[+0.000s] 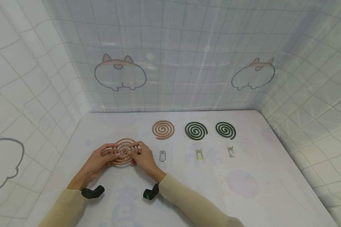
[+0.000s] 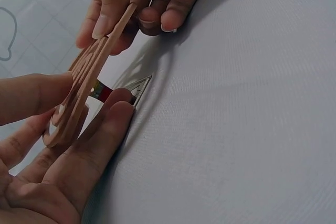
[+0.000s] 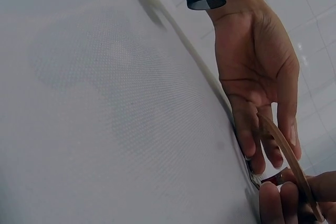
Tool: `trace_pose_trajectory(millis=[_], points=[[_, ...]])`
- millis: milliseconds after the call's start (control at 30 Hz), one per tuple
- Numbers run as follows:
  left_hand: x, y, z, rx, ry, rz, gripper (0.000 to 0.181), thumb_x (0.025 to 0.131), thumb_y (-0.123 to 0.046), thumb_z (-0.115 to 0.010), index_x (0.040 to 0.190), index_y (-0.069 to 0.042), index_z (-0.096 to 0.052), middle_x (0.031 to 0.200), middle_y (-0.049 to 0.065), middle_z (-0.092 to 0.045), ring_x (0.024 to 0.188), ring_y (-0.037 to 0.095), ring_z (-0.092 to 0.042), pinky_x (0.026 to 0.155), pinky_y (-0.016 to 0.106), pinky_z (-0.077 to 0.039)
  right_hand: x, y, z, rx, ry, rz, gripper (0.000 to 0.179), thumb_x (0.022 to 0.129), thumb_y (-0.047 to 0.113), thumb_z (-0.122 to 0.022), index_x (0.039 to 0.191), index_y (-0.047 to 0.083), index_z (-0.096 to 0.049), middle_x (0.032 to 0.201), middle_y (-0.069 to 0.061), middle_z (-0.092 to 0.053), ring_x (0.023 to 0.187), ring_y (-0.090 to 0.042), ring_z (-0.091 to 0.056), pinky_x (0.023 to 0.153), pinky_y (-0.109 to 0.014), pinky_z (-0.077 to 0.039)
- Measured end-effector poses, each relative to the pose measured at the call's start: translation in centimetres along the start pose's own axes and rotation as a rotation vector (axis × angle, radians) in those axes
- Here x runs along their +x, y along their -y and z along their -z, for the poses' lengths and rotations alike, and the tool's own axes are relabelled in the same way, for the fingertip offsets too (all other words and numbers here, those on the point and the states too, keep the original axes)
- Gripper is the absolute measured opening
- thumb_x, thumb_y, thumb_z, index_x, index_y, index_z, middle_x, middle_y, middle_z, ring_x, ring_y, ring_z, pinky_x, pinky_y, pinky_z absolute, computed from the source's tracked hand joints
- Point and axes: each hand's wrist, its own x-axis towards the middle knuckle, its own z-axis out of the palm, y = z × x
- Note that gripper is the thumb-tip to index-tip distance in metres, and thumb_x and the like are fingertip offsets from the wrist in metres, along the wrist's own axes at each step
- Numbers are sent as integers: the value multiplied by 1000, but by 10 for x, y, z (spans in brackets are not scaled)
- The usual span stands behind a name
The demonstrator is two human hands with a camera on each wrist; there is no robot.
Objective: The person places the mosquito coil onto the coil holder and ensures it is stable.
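A brown coil (image 1: 124, 145) is grasped between two hands over the left part of the worktop (image 1: 258, 201). It is pinched by the left hand (image 1: 100, 159) and the right hand (image 1: 143, 159), with a metal stand (image 2: 142, 88) beneath, partly covered by the left fingers. Whether the coil's centre is fully caught on the stand's glinting strip (image 2: 103, 93) cannot be told. If seating is the step in hand, as seems likely, the coil is best kept level, its centre lined up over the strip and pressed gently; the thin rings could be snapped by a hard squeeze.

Along the back edge, from its middle toward the right corner, a second brown coil (image 1: 163, 129), a middle green coil (image 1: 196, 131) and a rightmost green coil (image 1: 225, 130) are laid out, fronted by a silver stand (image 1: 162, 155), a yellowish stand (image 1: 199, 154) and a far-right stand (image 1: 231, 152). The pale worktop is marked with faint printed shapes (image 1: 242, 183) and walled by grid-patterned sheeting (image 1: 187, 44) decorated with cartoon animals (image 1: 120, 75).
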Motion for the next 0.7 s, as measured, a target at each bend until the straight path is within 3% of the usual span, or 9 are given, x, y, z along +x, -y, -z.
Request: trace_pose_trajectory(millis=[300,700], points=[[0,1,1,21,12,-5,59,100,-12,-70,148,0,-39,118,10,-64,96,23,-74,80,32,-61,-1,1,-1,2,-28,-27,26,98,6,-71,121,15,-65,74,-10,-68,54,-24,-63,52,-31,-57],[0,2,2,33,13,2,58,101,-13,-69,148,2,-38,116,7,-65,96,23,-74,80,32,-61,-2,4,2,-20,-1,-19,26,99,8,-70,123,15,-65,73,-9,-67,55,-27,-65,53,-32,-58]])
